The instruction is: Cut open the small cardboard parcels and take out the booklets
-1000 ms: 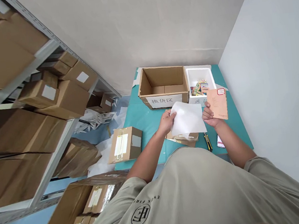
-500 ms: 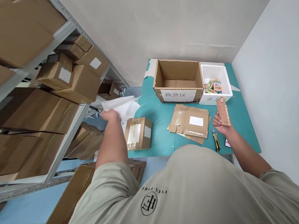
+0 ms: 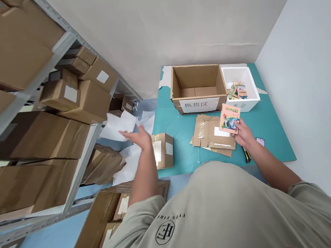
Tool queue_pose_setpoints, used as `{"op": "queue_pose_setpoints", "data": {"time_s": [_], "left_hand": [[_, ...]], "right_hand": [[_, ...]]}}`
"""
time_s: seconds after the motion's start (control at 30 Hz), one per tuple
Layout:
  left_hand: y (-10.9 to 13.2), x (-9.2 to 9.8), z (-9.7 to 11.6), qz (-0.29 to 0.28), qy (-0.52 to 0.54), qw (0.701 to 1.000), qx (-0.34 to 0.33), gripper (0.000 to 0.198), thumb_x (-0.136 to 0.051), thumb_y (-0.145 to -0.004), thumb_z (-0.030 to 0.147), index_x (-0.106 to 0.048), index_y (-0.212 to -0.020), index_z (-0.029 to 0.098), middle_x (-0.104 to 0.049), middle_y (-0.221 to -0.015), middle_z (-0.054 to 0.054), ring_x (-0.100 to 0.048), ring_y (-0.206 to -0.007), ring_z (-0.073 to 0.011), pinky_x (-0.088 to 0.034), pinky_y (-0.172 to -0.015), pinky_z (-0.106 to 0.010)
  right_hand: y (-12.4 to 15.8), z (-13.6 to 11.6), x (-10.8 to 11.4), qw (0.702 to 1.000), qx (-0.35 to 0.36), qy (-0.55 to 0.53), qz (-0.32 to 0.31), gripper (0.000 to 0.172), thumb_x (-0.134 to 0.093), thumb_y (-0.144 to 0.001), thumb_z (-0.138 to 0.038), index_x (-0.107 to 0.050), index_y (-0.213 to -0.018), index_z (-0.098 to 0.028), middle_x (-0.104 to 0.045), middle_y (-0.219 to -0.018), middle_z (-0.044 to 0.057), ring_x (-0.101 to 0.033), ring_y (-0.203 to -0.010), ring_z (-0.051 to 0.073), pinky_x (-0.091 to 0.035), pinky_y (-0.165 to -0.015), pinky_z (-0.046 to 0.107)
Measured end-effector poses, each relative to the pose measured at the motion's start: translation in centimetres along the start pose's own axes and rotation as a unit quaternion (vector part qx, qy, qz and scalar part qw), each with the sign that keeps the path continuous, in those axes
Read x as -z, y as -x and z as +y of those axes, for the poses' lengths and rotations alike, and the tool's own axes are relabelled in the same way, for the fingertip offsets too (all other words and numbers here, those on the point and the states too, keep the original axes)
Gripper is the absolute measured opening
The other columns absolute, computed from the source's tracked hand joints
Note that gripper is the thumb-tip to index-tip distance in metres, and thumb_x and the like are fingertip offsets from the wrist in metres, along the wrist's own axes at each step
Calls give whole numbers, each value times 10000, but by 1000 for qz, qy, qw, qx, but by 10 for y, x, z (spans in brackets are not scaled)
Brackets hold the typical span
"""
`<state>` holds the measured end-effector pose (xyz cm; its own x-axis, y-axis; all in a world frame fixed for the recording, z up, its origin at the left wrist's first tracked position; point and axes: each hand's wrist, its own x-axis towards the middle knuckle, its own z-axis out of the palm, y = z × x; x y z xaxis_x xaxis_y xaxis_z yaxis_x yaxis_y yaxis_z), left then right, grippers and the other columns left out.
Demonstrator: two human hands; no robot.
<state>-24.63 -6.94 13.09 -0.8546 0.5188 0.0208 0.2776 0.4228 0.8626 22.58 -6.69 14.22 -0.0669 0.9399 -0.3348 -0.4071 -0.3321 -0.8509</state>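
My left hand (image 3: 139,137) is open, its fingers spread, beyond the left edge of the table. White sheets (image 3: 119,125) hang loose in the air beside its fingertips, and more white sheets lie below. A small pink book (image 3: 229,118) with a colourful picture on its cover is held in my right hand (image 3: 243,134), above some flattened cardboard (image 3: 204,133). Partly behind my right wrist is a yellow-and-black utility knife (image 3: 247,155). A phone (image 3: 260,142) lies just to the right. One taped carton (image 3: 167,150) stands at the table's left edge, near my left forearm.
On the green table (image 3: 181,134) stand an open cardboard box (image 3: 199,104) and a white foam box (image 3: 252,86) with several small colourful books inside. Shelves (image 3: 76,158) full of cartons line the left. A large open carton (image 3: 89,228) holding boxes is on the floor below.
My left hand has let go of the white sheets and opened. My right hand has moved left over the flattened cardboard and turned the book so its picture cover shows.
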Motion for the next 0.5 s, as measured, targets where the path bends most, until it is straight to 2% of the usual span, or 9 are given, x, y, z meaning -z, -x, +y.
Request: {"op": "queue_pose_setpoints", "data": {"time_s": [0.03,0.1,0.2,0.27,0.3,0.33,0.43,0.5], "left_hand": [[23,-13,11,-11,63,998,-5,747,-711,-1124,517,-456,-1726,155,-667,-1552,-235,-651,-1529,-344,-498,-1323,-518],[73,-38,38,-115,193,974,-28,805,-811,-1052,544,-493,-1704,197,-691,-1547,-213,-749,-1358,-296,-582,-1218,-452],[147,-67,79,-303,312,897,-76,828,-899,-953,641,-609,-1616,239,-780,-1380,-163,-796,-1167,-270,-635,-1095,-422],[186,-75,104,-387,332,853,-111,848,-891,-951,688,-621,-1626,250,-802,-1321,-150,-794,-1146,-295,-648,-1064,-448],[202,-76,114,-401,328,844,-138,838,-877,-969,690,-620,-1638,257,-804,-1329,-153,-786,-1193,-318,-642,-1093,-475],[214,-75,123,-390,320,846,-172,800,-853,-999,680,-621,-1644,268,-789,-1393,-162,-765,-1281,-340,-617,-1157,-503],[239,-71,142,-315,287,864,-268,726,-795,-1051,661,-614,-1632,266,-677,-1590,-204,-646,-1523,-392,-506,-1307,-560],[248,-71,150,-274,244,880,-303,814,-887,-971,677,-591,-1605,260,-607,-1630,-223,-588,-1580,-424,-472,-1322,-582]], "right_hand": [[-1,-2,-8,1000,14,3,-10,591,-1044,-834,-549,-586,-1139,-335,-808,-979,-82,-780,-741,153,-528,-471,179],[-4,-8,-25,998,52,7,-24,607,-1035,-831,-567,-595,-1186,-348,-803,-1035,-77,-788,-788,159,-577,-489,187],[-5,-19,-47,993,106,19,-53,606,-995,-867,-598,-619,-1283,-368,-810,-1178,-44,-815,-945,196,-697,-597,252],[-2,-27,-58,989,124,26,-81,594,-972,-895,-608,-635,-1327,-380,-816,-1264,-23,-821,-1053,226,-750,-686,306],[1,-31,-61,987,127,27,-95,594,-968,-902,-615,-645,-1346,-387,-819,-1298,-14,-823,-1103,242,-767,-732,334],[5,-35,-64,986,125,24,-111,600,-962,-907,-632,-658,-1364,-393,-823,-1327,-5,-825,-1155,261,-779,-783,365],[17,-45,-71,980,102,-2,-168,642,-867,-945,-785,-700,-1428,-396,-831,-1401,38,-809,-1324,324,-777,-960,479],[23,-49,-74,976,85,-19,-200,719,-737,-968,-918,-732,-1451,-386,-832,-1433,72,-779,-1414,353,-741,-1074,533]]}}
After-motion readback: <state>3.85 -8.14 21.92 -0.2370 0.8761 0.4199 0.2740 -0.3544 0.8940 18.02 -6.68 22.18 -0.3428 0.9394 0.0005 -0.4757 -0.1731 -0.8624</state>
